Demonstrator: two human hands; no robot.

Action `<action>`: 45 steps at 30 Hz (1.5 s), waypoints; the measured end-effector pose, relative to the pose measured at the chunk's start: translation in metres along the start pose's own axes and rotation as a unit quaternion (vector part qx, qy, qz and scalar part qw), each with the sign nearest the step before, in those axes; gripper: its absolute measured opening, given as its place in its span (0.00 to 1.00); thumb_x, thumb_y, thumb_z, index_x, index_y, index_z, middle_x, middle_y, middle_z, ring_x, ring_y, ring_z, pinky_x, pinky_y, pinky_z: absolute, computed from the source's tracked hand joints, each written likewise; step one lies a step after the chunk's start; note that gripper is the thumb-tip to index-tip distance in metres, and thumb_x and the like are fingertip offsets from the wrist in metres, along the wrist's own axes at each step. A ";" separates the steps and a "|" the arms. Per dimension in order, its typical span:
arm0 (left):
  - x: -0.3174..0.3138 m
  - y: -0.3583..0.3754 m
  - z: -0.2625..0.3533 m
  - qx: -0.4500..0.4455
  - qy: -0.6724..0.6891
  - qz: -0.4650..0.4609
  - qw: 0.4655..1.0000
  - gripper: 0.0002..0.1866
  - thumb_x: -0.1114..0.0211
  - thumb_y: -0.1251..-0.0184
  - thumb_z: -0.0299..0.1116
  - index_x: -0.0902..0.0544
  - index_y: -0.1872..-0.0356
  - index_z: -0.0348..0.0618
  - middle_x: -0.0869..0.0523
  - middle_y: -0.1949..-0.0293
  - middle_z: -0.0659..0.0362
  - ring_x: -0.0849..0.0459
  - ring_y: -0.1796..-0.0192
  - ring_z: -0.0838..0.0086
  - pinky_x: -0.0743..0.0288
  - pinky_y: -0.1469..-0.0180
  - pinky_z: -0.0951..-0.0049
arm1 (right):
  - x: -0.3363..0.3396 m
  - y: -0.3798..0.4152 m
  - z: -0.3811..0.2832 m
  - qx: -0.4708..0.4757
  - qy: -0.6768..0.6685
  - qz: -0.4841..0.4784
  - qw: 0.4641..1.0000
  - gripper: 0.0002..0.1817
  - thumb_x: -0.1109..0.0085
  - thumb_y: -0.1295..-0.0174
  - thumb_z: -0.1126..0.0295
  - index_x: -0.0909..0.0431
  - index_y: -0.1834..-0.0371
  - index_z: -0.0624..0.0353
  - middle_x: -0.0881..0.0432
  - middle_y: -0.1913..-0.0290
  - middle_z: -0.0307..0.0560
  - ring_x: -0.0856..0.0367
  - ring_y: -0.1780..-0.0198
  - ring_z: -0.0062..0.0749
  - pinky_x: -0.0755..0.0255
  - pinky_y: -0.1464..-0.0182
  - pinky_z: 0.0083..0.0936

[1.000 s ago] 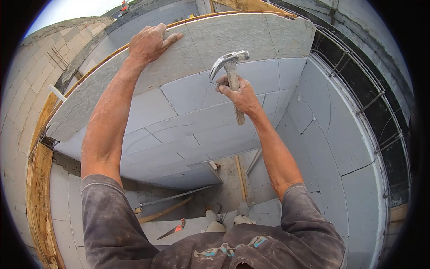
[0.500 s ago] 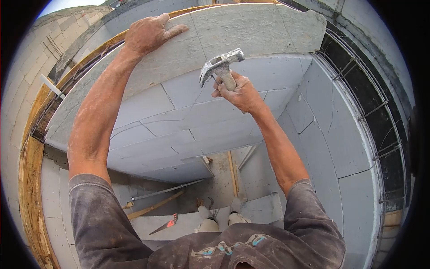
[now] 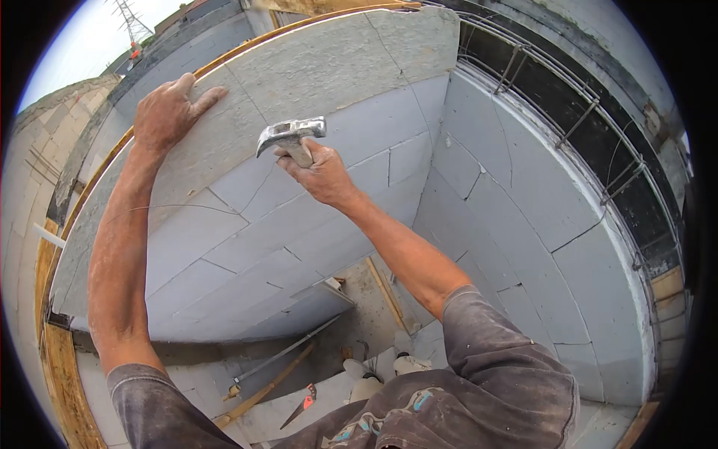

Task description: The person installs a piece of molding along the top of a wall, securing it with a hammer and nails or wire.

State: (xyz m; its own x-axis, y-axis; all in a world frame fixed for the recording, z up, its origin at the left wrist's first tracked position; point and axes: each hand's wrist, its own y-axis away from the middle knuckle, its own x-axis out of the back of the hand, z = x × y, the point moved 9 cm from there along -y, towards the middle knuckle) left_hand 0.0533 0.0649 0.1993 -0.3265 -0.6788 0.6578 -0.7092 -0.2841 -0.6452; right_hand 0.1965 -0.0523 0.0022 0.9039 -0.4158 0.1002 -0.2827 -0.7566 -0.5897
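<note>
Hammer (image 3: 290, 135) handle gripped inside right-hand fingers (image 3: 303, 161).

One head cam, fisheye, looks fwd & steeply down, close on both arms and wall (image 3: 314, 90), floor far below

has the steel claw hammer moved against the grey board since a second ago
Yes. The steel claw hammer has shifted left along the grey board, away from its right end.

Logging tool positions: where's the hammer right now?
In the head view the hammer is upper centre, gripped by the right hand against the grey panel, right of the left hand pressed flat there.
</note>
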 end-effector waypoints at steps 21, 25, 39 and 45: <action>0.011 0.002 0.013 -0.015 -0.063 0.002 0.998 0.33 0.39 0.33 0.71 0.19 0.68 0.45 0.20 0.78 0.58 0.19 0.74 0.71 0.22 0.71 0.65 | -0.002 0.006 0.003 -0.068 -0.058 -0.001 0.996 0.13 0.33 0.35 0.70 0.17 0.50 0.61 0.14 0.54 0.49 0.14 0.53 0.37 0.21 0.46 0.31; 0.020 0.005 0.014 -0.012 -0.070 0.015 0.997 0.33 0.38 0.34 0.70 0.17 0.65 0.44 0.17 0.76 0.57 0.16 0.72 0.69 0.20 0.69 0.65 | -0.008 0.005 0.003 -0.073 -0.078 0.007 0.994 0.13 0.33 0.35 0.70 0.18 0.49 0.62 0.14 0.57 0.46 0.15 0.54 0.35 0.22 0.47 0.30; 0.018 0.006 0.015 -0.027 -0.046 0.037 0.998 0.34 0.39 0.35 0.72 0.16 0.70 0.45 0.15 0.79 0.59 0.16 0.74 0.74 0.22 0.75 0.71 | -0.014 0.007 0.030 -0.068 -0.222 0.163 0.959 0.17 0.39 0.29 0.71 0.26 0.44 0.71 0.18 0.61 0.47 0.11 0.63 0.30 0.14 0.67 0.23; 0.017 0.008 0.014 -0.039 -0.025 0.057 0.997 0.34 0.40 0.34 0.71 0.15 0.71 0.45 0.15 0.79 0.59 0.16 0.75 0.75 0.22 0.76 0.73 | -0.021 0.002 0.026 -0.050 -0.240 0.172 0.954 0.11 0.42 0.28 0.72 0.25 0.52 0.72 0.18 0.59 0.51 0.10 0.64 0.32 0.14 0.71 0.24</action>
State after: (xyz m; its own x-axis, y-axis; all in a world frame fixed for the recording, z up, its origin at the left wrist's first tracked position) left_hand 0.0511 0.0411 0.2000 -0.3775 -0.7370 0.5606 -0.7168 -0.1507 -0.6808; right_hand 0.1851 -0.0319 -0.0217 0.7878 -0.3877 -0.4787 -0.5973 -0.6706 -0.4399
